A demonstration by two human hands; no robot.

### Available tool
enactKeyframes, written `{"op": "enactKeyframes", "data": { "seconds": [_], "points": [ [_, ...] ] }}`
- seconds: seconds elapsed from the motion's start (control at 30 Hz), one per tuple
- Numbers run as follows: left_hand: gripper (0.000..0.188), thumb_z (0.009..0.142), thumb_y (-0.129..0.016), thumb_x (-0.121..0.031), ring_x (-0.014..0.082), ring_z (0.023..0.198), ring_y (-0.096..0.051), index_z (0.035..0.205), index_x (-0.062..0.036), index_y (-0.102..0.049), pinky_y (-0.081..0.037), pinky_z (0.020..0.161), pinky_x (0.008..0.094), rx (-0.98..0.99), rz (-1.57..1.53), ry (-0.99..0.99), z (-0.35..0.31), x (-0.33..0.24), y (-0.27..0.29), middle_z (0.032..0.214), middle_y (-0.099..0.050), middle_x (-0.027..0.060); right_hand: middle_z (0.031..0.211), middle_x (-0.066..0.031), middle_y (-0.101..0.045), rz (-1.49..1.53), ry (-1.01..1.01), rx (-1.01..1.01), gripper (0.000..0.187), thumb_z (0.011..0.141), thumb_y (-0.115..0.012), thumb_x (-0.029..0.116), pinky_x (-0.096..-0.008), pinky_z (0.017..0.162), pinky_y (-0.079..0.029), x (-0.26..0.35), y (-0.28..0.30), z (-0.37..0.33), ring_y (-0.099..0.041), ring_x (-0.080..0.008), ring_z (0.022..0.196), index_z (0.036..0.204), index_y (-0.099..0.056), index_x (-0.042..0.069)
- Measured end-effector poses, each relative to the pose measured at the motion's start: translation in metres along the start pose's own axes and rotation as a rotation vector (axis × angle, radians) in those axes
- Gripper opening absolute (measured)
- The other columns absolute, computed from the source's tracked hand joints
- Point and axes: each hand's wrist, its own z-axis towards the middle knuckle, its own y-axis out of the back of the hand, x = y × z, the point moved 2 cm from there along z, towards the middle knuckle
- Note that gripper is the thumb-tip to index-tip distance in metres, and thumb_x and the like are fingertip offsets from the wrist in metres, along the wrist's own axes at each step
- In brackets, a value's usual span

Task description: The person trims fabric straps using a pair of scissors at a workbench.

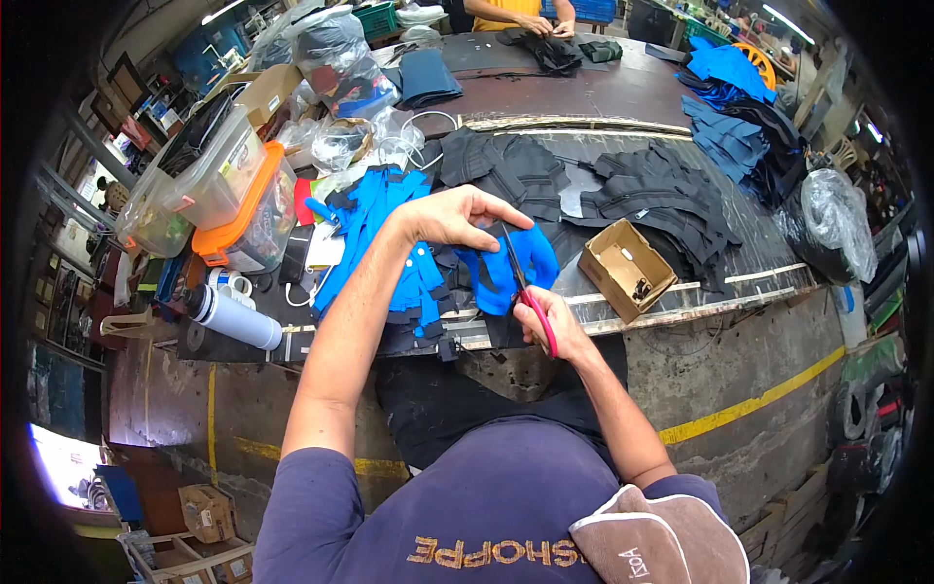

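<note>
My left hand [449, 216] pinches the black end of a blue fabric strip [537, 255] between thumb and forefinger, above the table's near edge. The rest of the strip hangs down in loops. In my right hand [558, 319] is a pair of scissors [516, 265] with pinkish-red handles, its blades pointing up at the held end of the strip. Whether the blades touch the cloth, I cannot tell. Just left of the strip lies a heap of blue strips [375, 229] with black ends, partly behind my left forearm.
Black fabric pieces [662, 195] lie beyond my hands. An open cardboard box [628, 270] with small items stands at right. Leftward are a white bottle [233, 316], an orange-lidded plastic bin [248, 214] and bags. Across the table, another person's hands [545, 25] handle dark cloth.
</note>
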Motion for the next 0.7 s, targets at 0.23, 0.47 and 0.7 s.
{"op": "enactKeyframes", "data": {
  "seconds": [0.23,0.47,0.7],
  "points": [
    [0.063,0.084,-0.081,-0.008,0.0136,0.127,-0.057,0.142,-0.0010,-0.058,-0.043,0.111,0.0308,-0.023,0.056,0.029,0.005,0.005,-0.001,0.140,-0.063,0.0091,0.073,0.0039,-0.054,-0.049,0.039,0.004,0.035,0.097,-0.069,0.038,-0.0251,0.055,-0.040,-0.006,0.006,0.008,-0.049,-0.0058,0.062,0.101,-0.062,0.004],
    [0.064,0.083,-0.082,-0.009,0.0128,0.125,-0.058,0.141,-0.0011,-0.059,-0.045,0.108,0.0293,-0.034,0.032,0.063,0.007,0.011,0.003,0.140,-0.063,0.0099,0.073,0.0047,-0.052,-0.046,0.093,-0.024,0.033,0.097,-0.069,0.037,-0.0255,0.055,-0.038,-0.015,0.004,0.015,-0.046,-0.0050,0.063,0.099,-0.061,0.004],
    [0.064,0.082,-0.082,-0.007,0.0087,0.111,-0.062,0.142,-0.0011,-0.058,-0.049,0.099,0.0255,-0.042,-0.045,-0.001,0.008,0.018,0.005,0.138,-0.064,0.0083,0.060,0.0050,-0.051,0.016,0.006,-0.092,0.038,0.095,-0.073,0.040,-0.0231,0.046,-0.038,-0.011,0.003,0.010,-0.049,-0.0042,0.051,0.079,-0.058,0.010]
  ]
}}
